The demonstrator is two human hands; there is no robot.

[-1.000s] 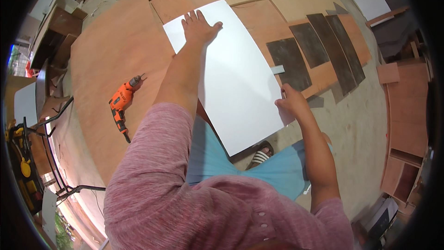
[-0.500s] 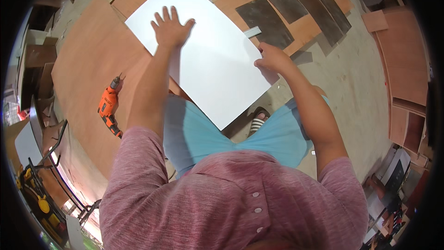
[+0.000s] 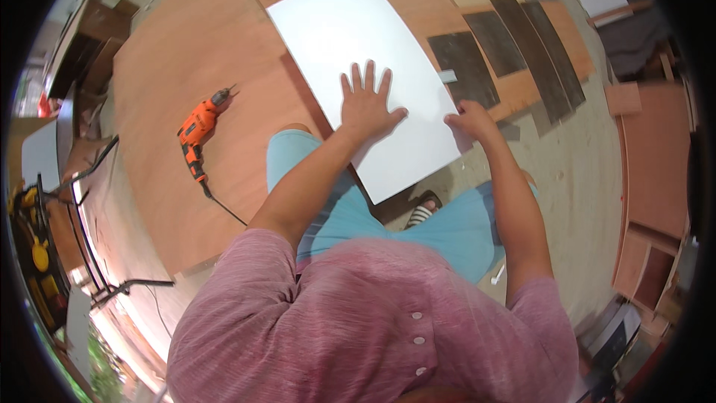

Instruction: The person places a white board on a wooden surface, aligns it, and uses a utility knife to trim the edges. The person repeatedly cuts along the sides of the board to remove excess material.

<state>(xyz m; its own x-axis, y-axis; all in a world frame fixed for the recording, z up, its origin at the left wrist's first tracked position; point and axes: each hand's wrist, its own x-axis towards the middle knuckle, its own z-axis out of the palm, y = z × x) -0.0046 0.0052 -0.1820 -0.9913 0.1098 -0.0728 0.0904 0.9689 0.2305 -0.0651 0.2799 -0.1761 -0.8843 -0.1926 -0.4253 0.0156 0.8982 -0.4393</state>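
Note:
A white rectangular board (image 3: 350,26) lies at a slant in front of me, its near corner reaching between my knees. My left hand (image 3: 367,110) rests flat on its upper face with the fingers spread, holding nothing. At the board's right edge, my right hand (image 3: 468,121) pinches it, thumb on top and some fingers hidden. A small pale strip (image 3: 447,76) shows beside that edge, just beyond my right hand.
An orange power drill (image 3: 198,125) with a cord lies on a large brown plywood sheet (image 3: 164,201) at left. Dark panels (image 3: 531,60) lie at the far right. A wooden cabinet (image 3: 655,157) stands right, a black metal frame (image 3: 89,254) left. A sandal (image 3: 422,213) shows under the board.
My left hand has come back from the board's far part to its middle, staying flat. My right hand still holds the right edge. The whole view has shifted, drill and board appearing further right.

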